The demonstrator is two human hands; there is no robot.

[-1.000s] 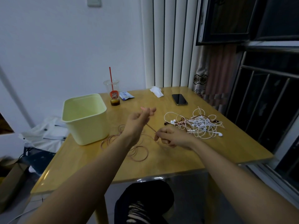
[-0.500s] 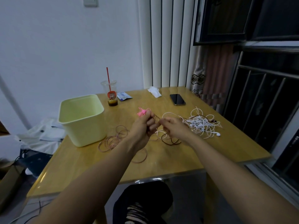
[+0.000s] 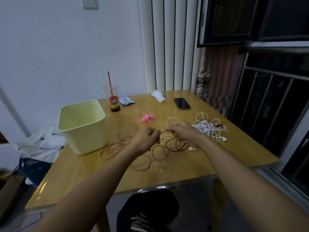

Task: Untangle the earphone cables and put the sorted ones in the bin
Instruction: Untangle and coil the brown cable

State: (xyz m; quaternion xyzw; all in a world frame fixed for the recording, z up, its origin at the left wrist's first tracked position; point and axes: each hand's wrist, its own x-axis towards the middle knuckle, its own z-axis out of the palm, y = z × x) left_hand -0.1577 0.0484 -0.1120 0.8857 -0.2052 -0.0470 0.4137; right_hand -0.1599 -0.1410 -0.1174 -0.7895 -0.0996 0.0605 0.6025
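A pale yellow bin [image 3: 83, 126] stands on the left of the wooden table [image 3: 184, 166]. A brown-pink earphone cable [image 3: 117, 146] lies in loose loops from beside the bin to under my hands. My left hand [image 3: 147, 139] and my right hand [image 3: 180, 131] meet above the table's middle, each pinching a stretch of that cable. A tangle of white earphone cables [image 3: 209, 128] with earbuds lies just right of my right hand. A small pink wire tie [image 3: 147, 118] lies behind my hands.
At the back of the table stand a plastic cup with a red straw [image 3: 112, 99], a blue-white packet [image 3: 126, 101], a crumpled tissue [image 3: 158, 96] and a dark phone [image 3: 182, 103]. Window bars and a curtain are to the right. My knee shows under the table's front edge.
The pink wire tie that my left hand held half a second ago now lies on the table behind my hands. Both hands have dropped lower and closed together on the brown-pink cable.
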